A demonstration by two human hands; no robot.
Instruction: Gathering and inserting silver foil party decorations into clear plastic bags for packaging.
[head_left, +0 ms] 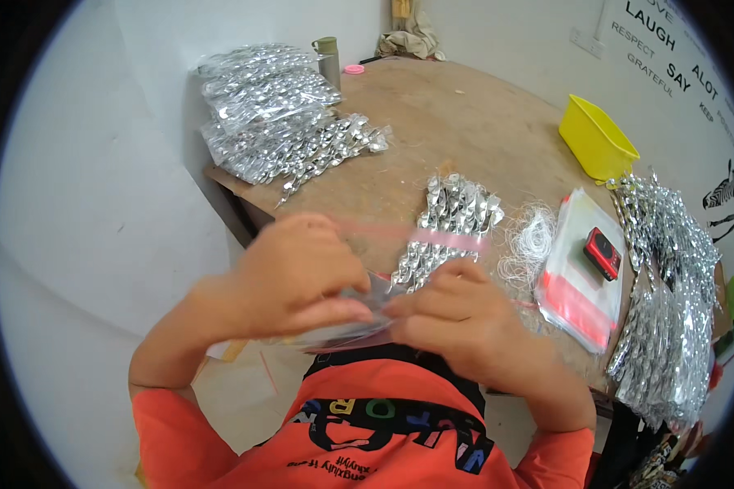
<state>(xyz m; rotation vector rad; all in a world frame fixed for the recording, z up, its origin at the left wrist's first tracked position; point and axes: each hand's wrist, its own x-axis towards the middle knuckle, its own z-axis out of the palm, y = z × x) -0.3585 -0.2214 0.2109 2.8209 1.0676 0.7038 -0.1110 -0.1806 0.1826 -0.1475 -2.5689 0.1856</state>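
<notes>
Close to my body, both hands pinch a clear plastic bag [334,332] with pinkish-red edging; motion smears it. My left hand [298,281] is closed on its left part, thumb stretched along the film. Opposite it, my right hand [465,322] grips the bag with curled fingers. Just beyond my hands, a bundle of silver twisted foil strands [457,208] lies on the table. A blurred pink strip [448,239] crosses over the bundle. Whether anything is inside the bag, I cannot tell.
Bagged silver strands [261,106] are piled at the far left beside a flask [327,61] and a pink ring [354,69]. Rightward lie tangled white string [530,244], flat plastic bags [559,277] under a red device [602,253], a yellow basket [595,138] and heaped silver strands [669,310].
</notes>
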